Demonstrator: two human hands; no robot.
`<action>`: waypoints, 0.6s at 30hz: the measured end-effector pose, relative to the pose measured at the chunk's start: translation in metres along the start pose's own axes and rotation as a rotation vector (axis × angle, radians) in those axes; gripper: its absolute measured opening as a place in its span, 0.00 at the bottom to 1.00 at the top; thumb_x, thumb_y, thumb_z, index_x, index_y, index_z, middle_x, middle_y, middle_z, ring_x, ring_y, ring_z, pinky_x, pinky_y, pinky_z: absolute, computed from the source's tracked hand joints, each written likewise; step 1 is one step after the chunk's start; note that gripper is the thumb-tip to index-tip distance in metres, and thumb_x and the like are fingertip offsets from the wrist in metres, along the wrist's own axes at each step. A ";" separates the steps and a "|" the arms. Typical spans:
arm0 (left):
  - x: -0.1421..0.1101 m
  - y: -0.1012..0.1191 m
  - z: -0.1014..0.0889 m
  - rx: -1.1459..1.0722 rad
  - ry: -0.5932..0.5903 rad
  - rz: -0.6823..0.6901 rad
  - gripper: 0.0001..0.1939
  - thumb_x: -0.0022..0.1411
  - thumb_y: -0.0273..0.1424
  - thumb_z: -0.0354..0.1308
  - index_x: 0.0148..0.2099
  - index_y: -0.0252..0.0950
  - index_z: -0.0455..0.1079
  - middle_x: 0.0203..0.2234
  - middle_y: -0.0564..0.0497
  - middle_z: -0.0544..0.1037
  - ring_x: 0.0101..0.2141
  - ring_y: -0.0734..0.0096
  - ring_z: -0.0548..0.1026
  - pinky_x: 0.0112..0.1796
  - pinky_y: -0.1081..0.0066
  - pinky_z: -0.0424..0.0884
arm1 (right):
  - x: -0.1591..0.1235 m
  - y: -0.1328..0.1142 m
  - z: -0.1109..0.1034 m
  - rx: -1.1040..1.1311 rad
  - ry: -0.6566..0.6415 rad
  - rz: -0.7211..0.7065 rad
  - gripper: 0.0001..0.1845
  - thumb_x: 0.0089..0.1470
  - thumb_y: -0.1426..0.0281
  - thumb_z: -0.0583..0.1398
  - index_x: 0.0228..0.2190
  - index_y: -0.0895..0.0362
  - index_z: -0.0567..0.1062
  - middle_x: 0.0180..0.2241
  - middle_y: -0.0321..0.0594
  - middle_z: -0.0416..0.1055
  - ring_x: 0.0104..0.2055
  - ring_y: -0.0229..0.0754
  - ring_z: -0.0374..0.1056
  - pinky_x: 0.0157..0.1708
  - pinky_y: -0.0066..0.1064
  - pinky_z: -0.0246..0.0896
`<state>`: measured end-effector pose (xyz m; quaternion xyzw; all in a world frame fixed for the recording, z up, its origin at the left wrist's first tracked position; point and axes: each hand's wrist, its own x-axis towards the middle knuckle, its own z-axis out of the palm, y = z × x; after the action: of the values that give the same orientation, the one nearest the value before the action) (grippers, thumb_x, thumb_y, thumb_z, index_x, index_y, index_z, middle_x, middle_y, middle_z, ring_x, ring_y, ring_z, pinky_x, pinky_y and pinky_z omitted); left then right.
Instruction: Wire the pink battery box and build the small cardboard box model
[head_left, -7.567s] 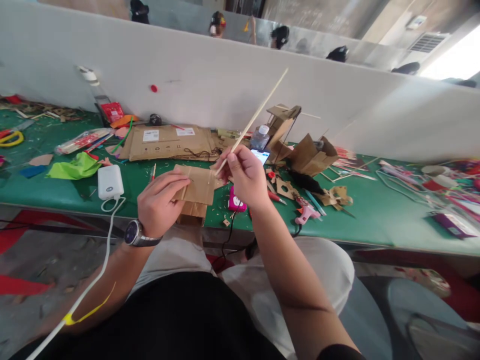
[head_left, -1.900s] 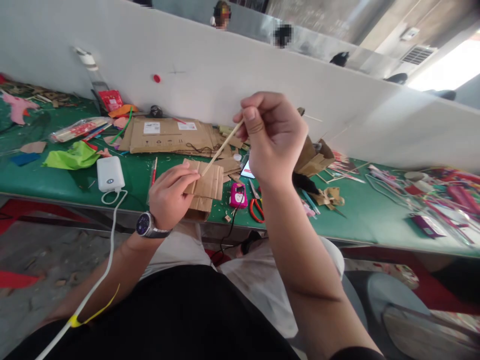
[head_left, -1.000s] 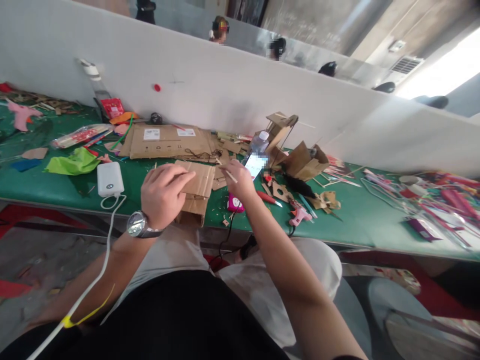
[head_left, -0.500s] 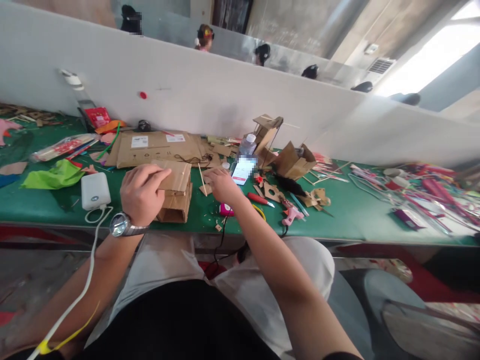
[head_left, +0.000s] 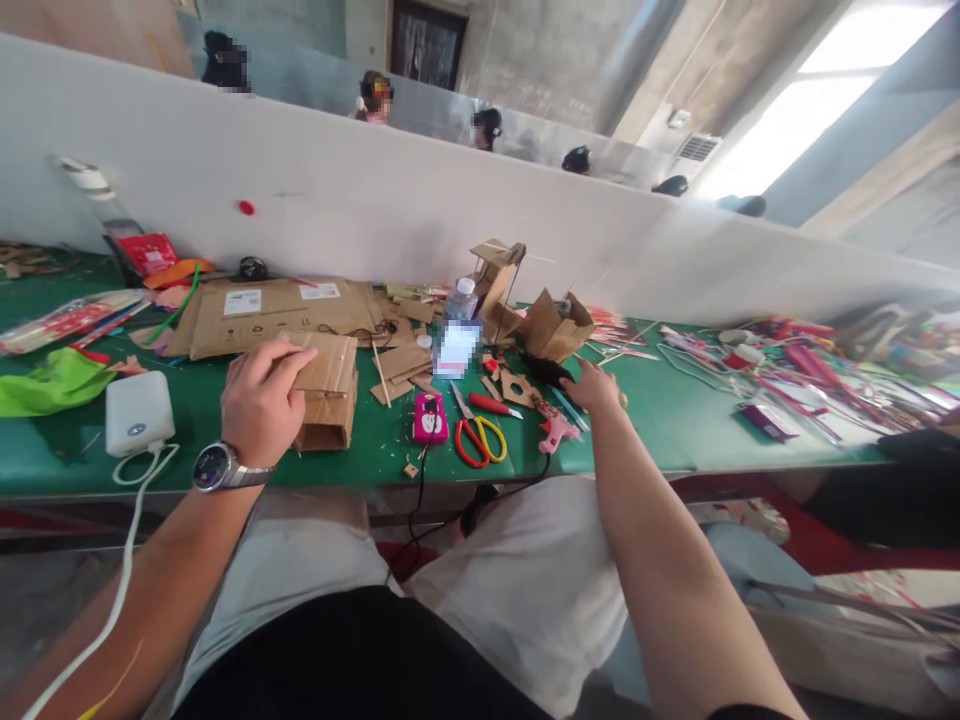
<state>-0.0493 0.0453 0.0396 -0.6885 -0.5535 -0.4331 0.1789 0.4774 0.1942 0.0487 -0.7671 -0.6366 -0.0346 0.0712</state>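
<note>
My left hand (head_left: pixel 259 400) grips the near left side of a small cardboard box (head_left: pixel 328 390) on the green table (head_left: pixel 675 425), fingers curled over its top. My right hand (head_left: pixel 596 385) reaches out to the right and rests by a dark object and cardboard scraps (head_left: pixel 517 385); its fingers are mostly hidden. A thin wooden stick (head_left: pixel 380 372) lies on the table beside the box. A pink glue gun (head_left: pixel 556 432) lies just left of my right hand.
Red and yellow scissors (head_left: pixel 480 440), a pink gadget (head_left: pixel 430 417), a phone (head_left: pixel 454 348), a white power bank (head_left: pixel 138 412) with its cable, a flat cardboard sheet (head_left: pixel 262 305) and cardboard models (head_left: pixel 551 325) crowd the table. A white partition (head_left: pixel 375 220) stands behind it.
My right hand put the stick down beside the box and moved right, toward the glue gun. My left hand stayed on the box. The view swung to the right.
</note>
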 end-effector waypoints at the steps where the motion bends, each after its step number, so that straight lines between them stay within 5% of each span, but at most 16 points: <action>1: 0.001 -0.002 0.002 -0.001 -0.003 -0.005 0.29 0.59 0.16 0.55 0.59 0.38 0.79 0.52 0.38 0.80 0.59 0.46 0.76 0.61 0.50 0.68 | 0.002 0.008 0.007 -0.005 -0.017 0.046 0.23 0.67 0.63 0.65 0.59 0.58 0.73 0.60 0.50 0.72 0.60 0.54 0.71 0.60 0.54 0.68; 7: 0.009 -0.007 0.010 0.032 -0.014 -0.006 0.26 0.61 0.17 0.55 0.59 0.37 0.79 0.52 0.37 0.80 0.60 0.44 0.76 0.61 0.48 0.68 | 0.015 0.006 0.031 0.086 -0.033 0.117 0.20 0.67 0.60 0.65 0.55 0.58 0.75 0.57 0.47 0.73 0.57 0.51 0.73 0.57 0.51 0.72; 13: 0.009 0.011 -0.002 0.027 0.019 0.022 0.32 0.59 0.19 0.61 0.66 0.37 0.73 0.59 0.33 0.75 0.66 0.35 0.68 0.64 0.38 0.61 | 0.000 0.002 0.003 0.343 0.154 0.129 0.17 0.62 0.62 0.65 0.48 0.61 0.80 0.44 0.54 0.80 0.52 0.58 0.74 0.56 0.50 0.65; 18: -0.020 0.044 -0.018 -0.029 0.210 0.099 0.32 0.57 0.21 0.66 0.64 0.37 0.71 0.58 0.32 0.73 0.64 0.36 0.68 0.63 0.38 0.63 | -0.045 0.008 -0.016 0.718 0.385 0.092 0.27 0.61 0.48 0.59 0.45 0.59 0.77 0.33 0.46 0.77 0.36 0.51 0.72 0.41 0.42 0.68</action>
<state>-0.0164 0.0061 0.0444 -0.6683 -0.4906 -0.5015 0.2474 0.4775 0.1469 0.0571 -0.7007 -0.5482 0.0499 0.4539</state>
